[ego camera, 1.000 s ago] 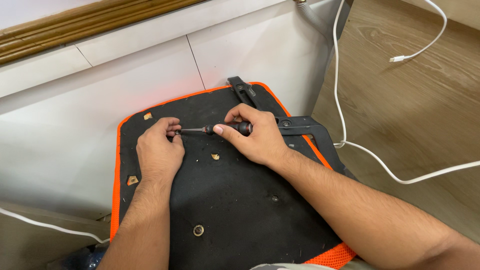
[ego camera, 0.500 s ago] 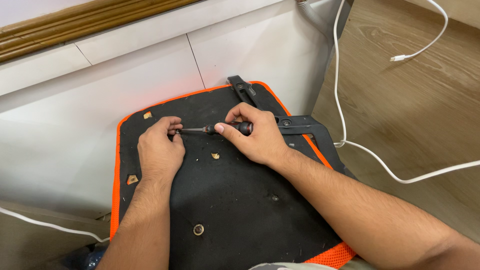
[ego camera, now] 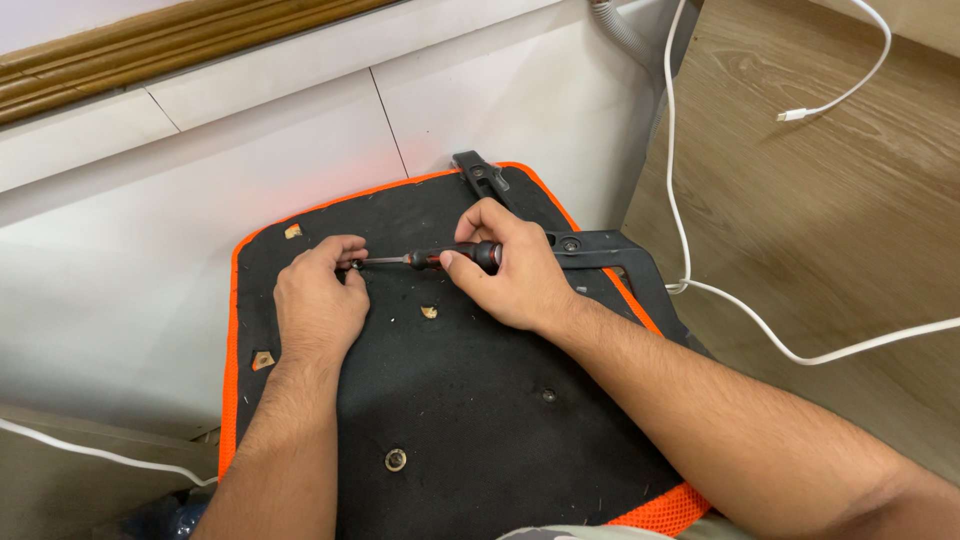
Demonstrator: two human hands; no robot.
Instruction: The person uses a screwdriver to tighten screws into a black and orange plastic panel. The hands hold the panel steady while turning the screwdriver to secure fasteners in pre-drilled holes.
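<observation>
White tile floor (ego camera: 120, 290) — black seat panel (ego camera: 480, 400) on it.

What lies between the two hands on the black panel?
The head view shows only the screwdriver's bare metal shaft spanning from the right hand to the left hand.

You're on the floor of a home or office room: wood-look floor boards (ego camera: 830, 230), a white charging cable (ego camera: 760, 320) trailing across them, a wooden moulding (ego camera: 150, 45) above pale wall panels (ego camera: 200, 180).

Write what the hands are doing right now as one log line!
right hand: grips screwdriver handle | left hand: steadies tip on black panel | loose bolt: near edge | white cable: on floor
</observation>
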